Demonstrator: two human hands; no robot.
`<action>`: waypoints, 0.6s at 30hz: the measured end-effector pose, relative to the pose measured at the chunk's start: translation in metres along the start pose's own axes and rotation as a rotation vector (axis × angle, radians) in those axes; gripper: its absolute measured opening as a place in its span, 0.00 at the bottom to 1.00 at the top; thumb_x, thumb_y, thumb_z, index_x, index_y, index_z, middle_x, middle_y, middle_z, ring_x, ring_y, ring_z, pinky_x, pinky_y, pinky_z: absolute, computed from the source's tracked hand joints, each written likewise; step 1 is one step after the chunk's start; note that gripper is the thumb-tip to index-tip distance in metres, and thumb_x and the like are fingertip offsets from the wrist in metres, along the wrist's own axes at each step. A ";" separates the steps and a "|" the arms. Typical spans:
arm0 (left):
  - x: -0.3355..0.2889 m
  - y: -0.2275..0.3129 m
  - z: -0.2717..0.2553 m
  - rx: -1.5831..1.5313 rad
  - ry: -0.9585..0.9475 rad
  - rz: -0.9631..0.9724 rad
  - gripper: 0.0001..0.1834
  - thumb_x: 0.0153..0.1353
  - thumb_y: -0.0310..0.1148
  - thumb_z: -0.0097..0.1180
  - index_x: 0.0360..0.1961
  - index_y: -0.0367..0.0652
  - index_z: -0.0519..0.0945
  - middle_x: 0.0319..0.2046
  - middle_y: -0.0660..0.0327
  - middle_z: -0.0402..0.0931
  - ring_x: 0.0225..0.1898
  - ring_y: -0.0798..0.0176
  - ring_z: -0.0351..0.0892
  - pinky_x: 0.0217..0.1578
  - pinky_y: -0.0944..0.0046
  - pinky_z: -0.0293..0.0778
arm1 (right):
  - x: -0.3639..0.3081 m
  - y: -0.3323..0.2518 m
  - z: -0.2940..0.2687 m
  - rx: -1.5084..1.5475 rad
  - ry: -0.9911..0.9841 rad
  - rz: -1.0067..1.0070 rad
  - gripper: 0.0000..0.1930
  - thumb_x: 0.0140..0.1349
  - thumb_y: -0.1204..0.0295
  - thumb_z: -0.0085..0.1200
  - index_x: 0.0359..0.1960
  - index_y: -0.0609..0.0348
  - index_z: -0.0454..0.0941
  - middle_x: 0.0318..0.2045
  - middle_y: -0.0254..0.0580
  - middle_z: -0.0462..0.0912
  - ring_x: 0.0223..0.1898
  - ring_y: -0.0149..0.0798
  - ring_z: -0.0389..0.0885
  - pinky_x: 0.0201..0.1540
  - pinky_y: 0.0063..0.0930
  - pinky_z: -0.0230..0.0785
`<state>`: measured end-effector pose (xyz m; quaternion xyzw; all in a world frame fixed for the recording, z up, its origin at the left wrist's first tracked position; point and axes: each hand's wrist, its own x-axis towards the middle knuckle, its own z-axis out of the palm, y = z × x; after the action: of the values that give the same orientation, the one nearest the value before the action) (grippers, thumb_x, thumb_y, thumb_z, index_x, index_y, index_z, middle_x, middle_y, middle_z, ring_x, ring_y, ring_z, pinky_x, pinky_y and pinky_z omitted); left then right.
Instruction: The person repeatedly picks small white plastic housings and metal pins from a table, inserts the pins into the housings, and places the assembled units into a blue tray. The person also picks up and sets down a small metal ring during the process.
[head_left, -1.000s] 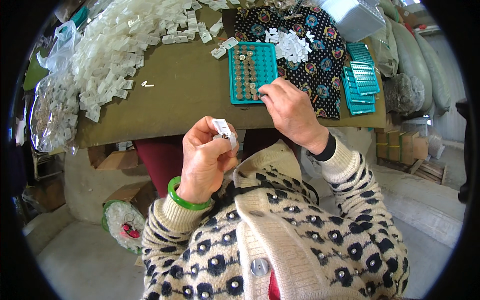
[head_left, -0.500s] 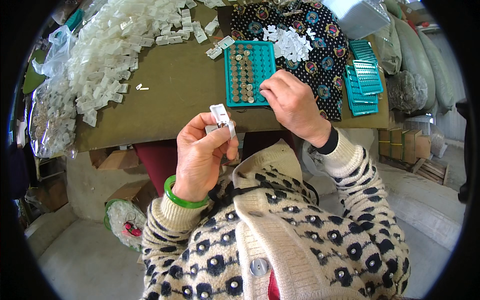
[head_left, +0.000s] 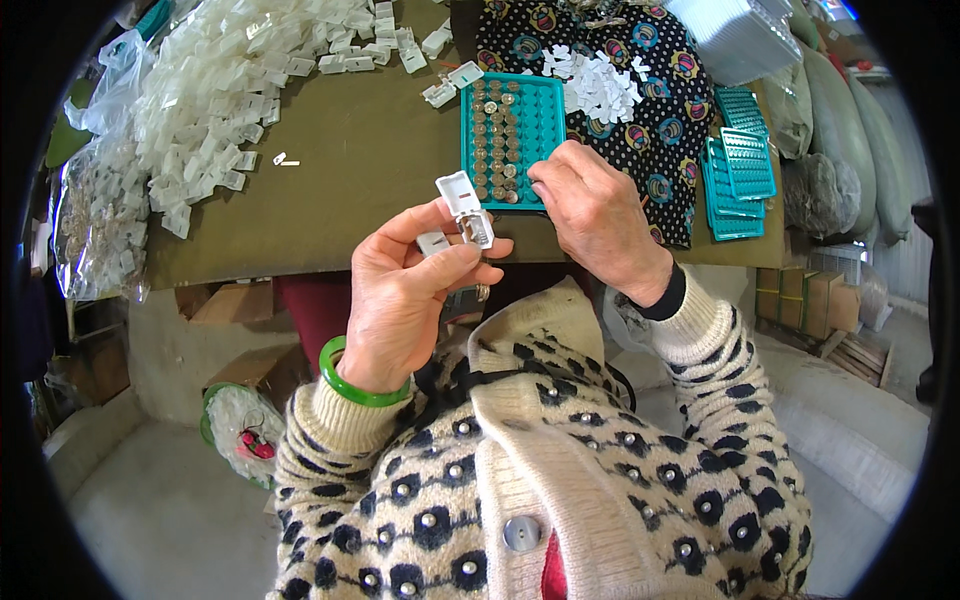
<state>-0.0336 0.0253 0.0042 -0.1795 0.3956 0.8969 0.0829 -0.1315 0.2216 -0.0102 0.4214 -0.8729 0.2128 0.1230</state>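
- Casing (head_left: 458, 194), white, lid open: pinched between thumb and fingers of the left hand (head_left: 400, 287), a second white piece (head_left: 432, 243) lodged among those fingers
- Right hand (head_left: 606, 222): fingers curled toward thumb; whether they meet or grip anything cannot be told
- Drop risk: slackened left thumb could release either piece over the near edge of the counter (head_left: 340, 205), close to that hand
- Spill risk: teal tray (head_left: 548, 108) lies beside the right fingertips; a knock could unseat its round discs (head_left: 495, 140)
- Loss risk: tilting the open casing could shed its contents
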 end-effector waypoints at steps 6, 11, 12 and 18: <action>0.000 -0.003 0.007 0.129 0.066 0.064 0.18 0.57 0.14 0.57 0.50 0.30 0.77 0.37 0.53 0.79 0.39 0.54 0.86 0.33 0.66 0.85 | 0.003 -0.020 -0.007 0.287 0.206 -0.014 0.08 0.55 0.83 0.59 0.35 0.64 0.74 0.31 0.44 0.75 0.30 0.43 0.78 0.30 0.32 0.72; 0.000 -0.007 0.013 0.239 0.081 0.099 0.17 0.56 0.12 0.57 0.48 0.27 0.77 0.34 0.57 0.77 0.35 0.58 0.85 0.29 0.70 0.84 | 0.000 -0.040 -0.002 0.198 0.266 -0.152 0.12 0.47 0.81 0.62 0.35 0.65 0.76 0.28 0.41 0.72 0.27 0.39 0.76 0.26 0.30 0.70; 0.000 -0.008 0.014 0.235 0.073 0.092 0.17 0.56 0.13 0.57 0.48 0.27 0.77 0.33 0.57 0.76 0.34 0.59 0.85 0.29 0.70 0.84 | -0.002 -0.041 -0.002 0.169 0.260 -0.162 0.12 0.47 0.81 0.62 0.36 0.65 0.76 0.28 0.40 0.71 0.27 0.39 0.75 0.26 0.30 0.69; -0.002 -0.013 0.015 0.178 0.056 0.048 0.18 0.56 0.13 0.58 0.49 0.26 0.77 0.33 0.59 0.75 0.34 0.60 0.85 0.30 0.69 0.85 | -0.012 -0.043 -0.001 0.111 0.215 -0.163 0.14 0.48 0.80 0.60 0.38 0.68 0.77 0.29 0.41 0.70 0.28 0.39 0.75 0.27 0.31 0.69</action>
<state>-0.0318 0.0452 0.0048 -0.1869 0.4801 0.8546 0.0658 -0.0902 0.2068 -0.0029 0.4717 -0.8046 0.2940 0.2090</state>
